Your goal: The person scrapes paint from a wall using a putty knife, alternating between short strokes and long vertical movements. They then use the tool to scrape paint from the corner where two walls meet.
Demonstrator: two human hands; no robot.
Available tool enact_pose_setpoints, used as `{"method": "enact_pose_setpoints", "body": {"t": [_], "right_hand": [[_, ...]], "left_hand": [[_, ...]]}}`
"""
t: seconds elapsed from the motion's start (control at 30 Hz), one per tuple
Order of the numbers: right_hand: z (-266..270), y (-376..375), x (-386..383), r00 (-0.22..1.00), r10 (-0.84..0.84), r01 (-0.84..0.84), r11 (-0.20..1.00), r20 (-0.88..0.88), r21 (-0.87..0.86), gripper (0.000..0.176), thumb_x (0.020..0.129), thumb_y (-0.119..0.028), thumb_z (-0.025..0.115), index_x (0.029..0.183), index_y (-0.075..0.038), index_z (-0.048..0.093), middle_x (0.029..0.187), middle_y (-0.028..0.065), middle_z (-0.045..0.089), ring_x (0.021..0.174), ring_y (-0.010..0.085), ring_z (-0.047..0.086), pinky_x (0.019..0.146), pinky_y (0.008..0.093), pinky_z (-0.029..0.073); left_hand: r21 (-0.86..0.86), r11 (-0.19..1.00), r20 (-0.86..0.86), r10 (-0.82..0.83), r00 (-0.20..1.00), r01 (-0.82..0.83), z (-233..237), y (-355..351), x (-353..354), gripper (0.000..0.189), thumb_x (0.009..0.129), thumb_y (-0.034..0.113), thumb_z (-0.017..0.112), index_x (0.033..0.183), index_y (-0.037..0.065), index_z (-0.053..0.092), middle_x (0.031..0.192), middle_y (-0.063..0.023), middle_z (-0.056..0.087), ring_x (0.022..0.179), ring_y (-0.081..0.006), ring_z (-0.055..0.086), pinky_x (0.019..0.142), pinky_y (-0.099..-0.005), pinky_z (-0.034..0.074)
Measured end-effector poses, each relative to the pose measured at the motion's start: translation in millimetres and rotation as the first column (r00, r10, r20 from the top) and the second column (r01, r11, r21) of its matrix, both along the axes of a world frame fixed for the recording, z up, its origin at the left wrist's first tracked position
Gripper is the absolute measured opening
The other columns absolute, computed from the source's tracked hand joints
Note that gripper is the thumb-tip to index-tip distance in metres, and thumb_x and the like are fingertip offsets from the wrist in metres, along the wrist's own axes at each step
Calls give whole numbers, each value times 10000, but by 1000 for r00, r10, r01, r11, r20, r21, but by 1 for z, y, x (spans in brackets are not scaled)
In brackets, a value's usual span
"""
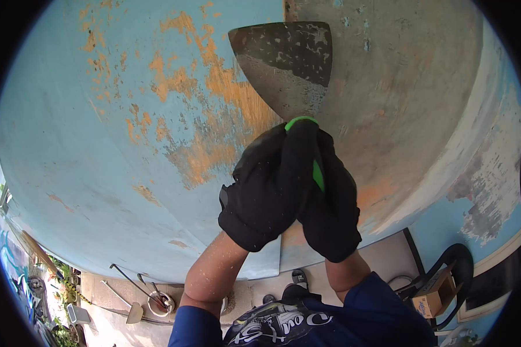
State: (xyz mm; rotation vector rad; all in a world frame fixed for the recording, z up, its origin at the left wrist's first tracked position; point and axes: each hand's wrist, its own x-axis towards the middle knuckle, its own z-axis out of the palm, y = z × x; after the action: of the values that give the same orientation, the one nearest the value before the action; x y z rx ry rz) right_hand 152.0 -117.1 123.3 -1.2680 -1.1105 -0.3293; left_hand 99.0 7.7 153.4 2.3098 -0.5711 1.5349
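A wide putty knife with a worn, dark-stained steel blade and a green-and-black handle points up in front of the wall. My left hand, in a black glove, is wrapped round the handle just below the blade. Against it from the right, my right hand, gloved the same way, also closes on the handle, most of which the fingers hide. Behind the blade is a painted wall. Its light blue left part has patches scraped down to an orange-brown layer; the right part is bare grey-brown.
Below, a bucket holding tools stands on the floor, with a long-handled scoop beside it. At the lower right are an open cardboard box and a thick black curved object. Plants grow at the lower left.
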Motion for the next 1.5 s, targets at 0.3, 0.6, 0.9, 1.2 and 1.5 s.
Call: {"method": "enact_pose_setpoints", "body": {"t": [0.3,0.6,0.9,1.2,1.5], "right_hand": [[-68,-11,-35,971,-115,80,982,-211,-172,493,881,-59,619,1345,20,470,1273,213,572,1167,325,580,969,371,451],[16,-23,-26,877,273,-292,956,-395,13,392,924,-68,584,1300,-5,493,956,61,609,756,95,583,620,262,488],[-130,-75,-78,987,-66,4,924,-149,-381,538,854,-29,625,1357,4,436,1008,144,641,870,218,661,749,343,532],[-133,-82,-51,944,-261,320,878,203,-355,693,868,-161,644,1474,-33,334,819,152,586,691,311,605,597,388,490],[6,-21,4,738,-410,524,848,536,-74,577,915,-150,595,1454,-75,402,802,176,596,693,309,600,611,404,480]], "left_hand": [[-139,990,-192,-34,981,7,-80,-6,-22,253,967,123,514,1154,-27,595,995,-219,652,867,-344,658,755,-388,529],[-358,917,-176,-250,952,174,9,-10,-26,293,981,175,528,1161,-44,601,949,-167,667,825,-231,675,716,-314,519],[-492,836,-526,-65,848,-241,-126,-37,-87,252,926,50,548,1168,4,602,1009,-186,659,909,-357,641,784,-402,513],[-697,640,-545,-181,818,-323,-161,-116,-108,291,970,151,521,1205,-14,568,1090,-168,655,958,-275,647,845,-349,503],[-917,163,-392,-546,741,-365,-210,-134,-182,346,999,220,497,1252,-13,533,1182,-133,626,1113,-211,606,899,-342,522]]}}
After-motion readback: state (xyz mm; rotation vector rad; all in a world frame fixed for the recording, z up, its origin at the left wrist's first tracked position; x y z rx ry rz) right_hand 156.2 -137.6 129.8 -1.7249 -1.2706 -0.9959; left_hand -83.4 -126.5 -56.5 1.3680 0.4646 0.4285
